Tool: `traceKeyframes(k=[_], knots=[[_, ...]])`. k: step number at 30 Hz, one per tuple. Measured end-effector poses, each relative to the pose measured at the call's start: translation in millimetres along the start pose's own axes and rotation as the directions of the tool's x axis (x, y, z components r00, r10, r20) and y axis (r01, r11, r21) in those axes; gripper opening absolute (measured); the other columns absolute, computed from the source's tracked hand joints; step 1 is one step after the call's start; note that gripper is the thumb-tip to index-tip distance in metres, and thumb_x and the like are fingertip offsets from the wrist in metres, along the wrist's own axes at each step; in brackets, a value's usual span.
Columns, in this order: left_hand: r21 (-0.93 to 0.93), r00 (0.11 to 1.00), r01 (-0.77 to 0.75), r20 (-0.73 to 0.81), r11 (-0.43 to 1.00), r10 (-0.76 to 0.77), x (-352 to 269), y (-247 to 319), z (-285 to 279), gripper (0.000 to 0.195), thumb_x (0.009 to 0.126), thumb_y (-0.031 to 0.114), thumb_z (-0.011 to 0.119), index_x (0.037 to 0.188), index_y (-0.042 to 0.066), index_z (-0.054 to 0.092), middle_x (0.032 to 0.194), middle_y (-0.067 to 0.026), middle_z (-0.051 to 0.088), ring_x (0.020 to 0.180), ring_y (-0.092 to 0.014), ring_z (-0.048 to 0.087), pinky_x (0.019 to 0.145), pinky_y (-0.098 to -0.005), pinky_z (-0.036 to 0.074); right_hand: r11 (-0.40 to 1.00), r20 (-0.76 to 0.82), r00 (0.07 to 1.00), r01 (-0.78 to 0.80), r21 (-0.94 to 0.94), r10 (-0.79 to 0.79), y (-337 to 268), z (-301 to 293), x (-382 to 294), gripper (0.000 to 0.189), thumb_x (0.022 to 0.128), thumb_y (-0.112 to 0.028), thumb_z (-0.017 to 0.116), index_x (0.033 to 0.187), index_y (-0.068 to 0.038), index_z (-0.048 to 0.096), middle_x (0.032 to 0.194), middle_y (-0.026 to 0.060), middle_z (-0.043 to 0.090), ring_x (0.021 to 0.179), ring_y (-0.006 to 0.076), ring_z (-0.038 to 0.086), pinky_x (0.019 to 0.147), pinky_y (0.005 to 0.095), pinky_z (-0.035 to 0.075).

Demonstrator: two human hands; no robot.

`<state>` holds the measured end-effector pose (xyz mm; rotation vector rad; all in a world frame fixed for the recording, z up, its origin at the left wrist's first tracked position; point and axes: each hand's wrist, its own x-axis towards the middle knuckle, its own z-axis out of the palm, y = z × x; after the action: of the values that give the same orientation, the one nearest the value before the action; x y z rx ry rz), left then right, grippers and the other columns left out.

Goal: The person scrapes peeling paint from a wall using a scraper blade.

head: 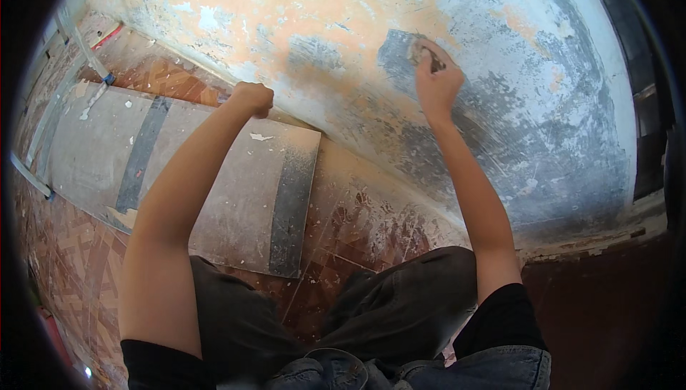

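My right hand [442,84] grips a small, beige, worn-looking pad [417,51] against the wall [343,9]; its exact kind is unclear. The wall is patchy, with peach paint, whitish areas and scraped grey. Around the pad lies a sharp-edged grey patch [395,60] with scratch marks. Low by the foot of the wall, my left hand [252,99] is curled into a fist, with nothing visible in it. Beneath that forearm lies a large flat grey board [230,170] with darker bands across it and paint flakes on top.
A metal ladder [86,50] with blue feet stands at the left, by the board's far end. Dust and paint chips cover the parquet-patterned floor [80,261]. A red-edged object [107,35] lies near the far corner. At the right, the wall ends beside a dark opening [649,138].
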<state>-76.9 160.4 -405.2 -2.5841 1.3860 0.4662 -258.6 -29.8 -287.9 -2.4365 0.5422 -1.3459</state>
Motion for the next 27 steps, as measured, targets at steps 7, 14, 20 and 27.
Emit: traceKeyframes(k=[7, 14, 20, 27], knots=[[0.039, 1.000, 0.013, 0.022, 0.999, -0.014, -1.8, -0.9, -3.0, 0.025, 0.075, 0.021, 0.054, 0.097, 0.012, 0.061, 0.100, -0.0080, 0.060, 0.093, -0.021, 0.057, 0.077, -0.0341, 0.045, 0.989, -0.034, 0.997, -0.071, 0.131, 0.076, 8.5, 1.3, 6.0, 0.019, 0.075, -0.004, 0.049, 0.086, -0.003, 0.064, 0.068, 0.0098, 0.060, 0.059, 0.0114, 0.054, 0.054, 0.0261, 0.042], [0.054, 0.999, 0.005, 0.051, 0.999, -0.008, 1.6, 6.3, -5.8, 0.025, 0.076, 0.023, 0.053, 0.098, 0.012, 0.060, 0.101, -0.0077, 0.060, 0.094, -0.021, 0.057, 0.077, -0.0338, 0.045, 0.974, -0.019, 0.995, -0.096, 0.203, 0.102, 13.1, -2.4, 7.7, 0.018, 0.075, -0.004, 0.049, 0.086, -0.003, 0.064, 0.069, 0.0104, 0.061, 0.060, 0.0128, 0.055, 0.056, 0.0257, 0.043], [0.047, 0.999, 0.003, 0.043, 0.999, -0.005, -2.4, 6.7, -3.7, 0.025, 0.077, 0.023, 0.052, 0.098, 0.012, 0.060, 0.101, -0.0074, 0.059, 0.094, -0.021, 0.057, 0.076, -0.0336, 0.045, 0.989, -0.080, 0.996, -0.038, 0.144, 0.050, 10.8, 7.2, 4.0, 0.017, 0.074, -0.004, 0.051, 0.085, -0.003, 0.064, 0.070, 0.0095, 0.062, 0.059, 0.0128, 0.054, 0.057, 0.0258, 0.043], [0.048, 1.000, 0.013, 0.026, 0.999, -0.014, 0.3, 0.5, -2.6, 0.025, 0.075, 0.019, 0.052, 0.098, 0.011, 0.060, 0.101, -0.0079, 0.059, 0.094, -0.022, 0.057, 0.076, -0.0339, 0.045, 0.984, -0.090, 0.995, -0.014, 0.177, 0.031, 15.6, 6.4, 6.5, 0.016, 0.075, -0.004, 0.051, 0.084, -0.003, 0.064, 0.068, 0.0078, 0.061, 0.055, 0.0114, 0.050, 0.053, 0.0247, 0.040]])
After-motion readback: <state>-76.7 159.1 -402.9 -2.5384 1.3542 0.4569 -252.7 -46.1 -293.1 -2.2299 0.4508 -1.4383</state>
